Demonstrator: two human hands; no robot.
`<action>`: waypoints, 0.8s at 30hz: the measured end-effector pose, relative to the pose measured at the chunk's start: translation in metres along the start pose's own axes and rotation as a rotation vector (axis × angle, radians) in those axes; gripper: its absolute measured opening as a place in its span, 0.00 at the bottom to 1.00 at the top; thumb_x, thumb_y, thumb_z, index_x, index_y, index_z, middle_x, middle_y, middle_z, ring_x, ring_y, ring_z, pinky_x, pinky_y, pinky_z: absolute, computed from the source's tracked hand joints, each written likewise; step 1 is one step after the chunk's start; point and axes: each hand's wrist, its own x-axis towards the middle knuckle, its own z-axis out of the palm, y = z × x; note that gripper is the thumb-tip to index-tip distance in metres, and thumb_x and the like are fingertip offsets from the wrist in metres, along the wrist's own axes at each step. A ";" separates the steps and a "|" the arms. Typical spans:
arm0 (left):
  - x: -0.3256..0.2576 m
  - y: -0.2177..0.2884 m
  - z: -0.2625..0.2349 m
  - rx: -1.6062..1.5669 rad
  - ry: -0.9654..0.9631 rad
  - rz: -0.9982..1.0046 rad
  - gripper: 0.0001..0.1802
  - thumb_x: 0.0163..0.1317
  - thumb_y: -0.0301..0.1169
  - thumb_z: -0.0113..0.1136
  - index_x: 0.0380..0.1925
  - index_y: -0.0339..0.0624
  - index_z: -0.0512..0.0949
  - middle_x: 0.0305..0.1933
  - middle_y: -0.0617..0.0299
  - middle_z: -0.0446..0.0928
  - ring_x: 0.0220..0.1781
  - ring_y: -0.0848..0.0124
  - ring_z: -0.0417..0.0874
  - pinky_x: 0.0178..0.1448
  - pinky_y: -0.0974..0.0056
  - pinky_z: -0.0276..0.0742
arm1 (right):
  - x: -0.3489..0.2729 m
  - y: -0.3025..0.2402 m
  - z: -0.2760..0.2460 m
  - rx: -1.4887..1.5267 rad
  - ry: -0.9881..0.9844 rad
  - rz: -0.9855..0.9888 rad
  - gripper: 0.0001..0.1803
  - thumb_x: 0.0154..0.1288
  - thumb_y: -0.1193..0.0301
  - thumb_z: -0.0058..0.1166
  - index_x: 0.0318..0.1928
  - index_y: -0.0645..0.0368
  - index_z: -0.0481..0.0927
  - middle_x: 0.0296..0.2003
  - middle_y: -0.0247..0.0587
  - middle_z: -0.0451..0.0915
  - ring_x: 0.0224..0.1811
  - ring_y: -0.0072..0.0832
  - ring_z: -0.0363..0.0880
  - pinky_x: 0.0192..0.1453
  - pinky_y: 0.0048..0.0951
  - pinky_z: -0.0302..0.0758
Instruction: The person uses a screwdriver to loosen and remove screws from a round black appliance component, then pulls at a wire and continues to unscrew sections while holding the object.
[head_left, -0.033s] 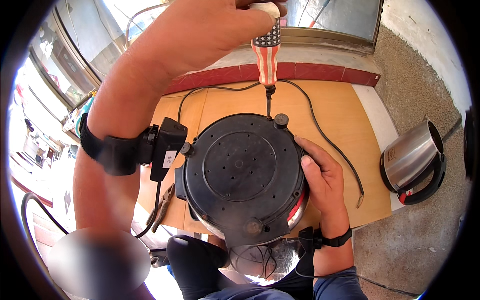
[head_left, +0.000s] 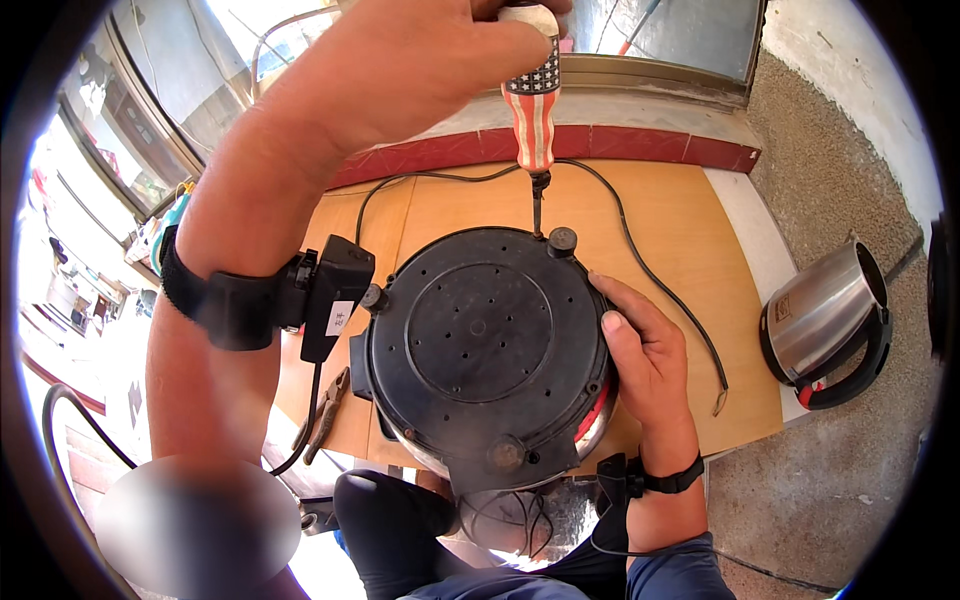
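Nothing looks moved: the left hand (head_left: 455,50) grips a striped screwdriver (head_left: 535,125); the right hand (head_left: 650,355) holds the round black base (head_left: 480,365).

Round black appliance base (head_left: 478,330), underside up, on a wooden table (head_left: 690,220). From where I stand, left hand (head_left: 485,45) beyond the base's far rim, wrapped round the stars-and-stripes handle of a screwdriver (head_left: 535,130); tip at that rim, just beside a stubby round foot (head_left: 562,242). Right hand (head_left: 650,362) against the base's right edge, thumb and forefinger at the rim. Pliers (head_left: 326,420) left of the base. Black cord (head_left: 628,235) loops behind the base, loose end to its right. Steel kettle (head_left: 818,318) well to the base's right.
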 end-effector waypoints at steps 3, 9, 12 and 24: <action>-0.003 0.020 -0.001 0.189 0.001 -0.047 0.21 0.75 0.39 0.56 0.52 0.29 0.77 0.39 0.49 0.81 0.41 0.63 0.83 0.47 0.61 0.77 | 0.000 0.001 0.001 0.011 0.001 0.006 0.20 0.74 0.71 0.53 0.61 0.68 0.80 0.53 0.50 0.86 0.56 0.31 0.83 0.62 0.29 0.75; -0.007 0.036 0.001 0.308 -0.019 -0.042 0.20 0.75 0.39 0.52 0.50 0.28 0.74 0.37 0.36 0.82 0.43 0.48 0.85 0.49 0.53 0.78 | 0.000 0.001 -0.002 -0.004 0.005 0.005 0.20 0.74 0.70 0.53 0.60 0.68 0.80 0.52 0.50 0.86 0.56 0.31 0.84 0.62 0.29 0.75; -0.004 0.023 -0.004 0.271 -0.060 0.009 0.21 0.73 0.39 0.53 0.52 0.28 0.73 0.36 0.35 0.81 0.43 0.47 0.85 0.49 0.52 0.78 | 0.000 0.001 0.001 0.008 -0.006 0.008 0.20 0.74 0.70 0.53 0.61 0.69 0.80 0.54 0.51 0.85 0.58 0.32 0.82 0.64 0.30 0.74; 0.005 0.005 0.002 0.467 0.009 0.099 0.20 0.73 0.38 0.54 0.48 0.27 0.73 0.40 0.36 0.80 0.45 0.44 0.83 0.52 0.52 0.77 | 0.000 0.003 0.001 0.007 0.005 0.000 0.20 0.74 0.70 0.53 0.60 0.68 0.80 0.52 0.51 0.86 0.56 0.33 0.84 0.62 0.30 0.75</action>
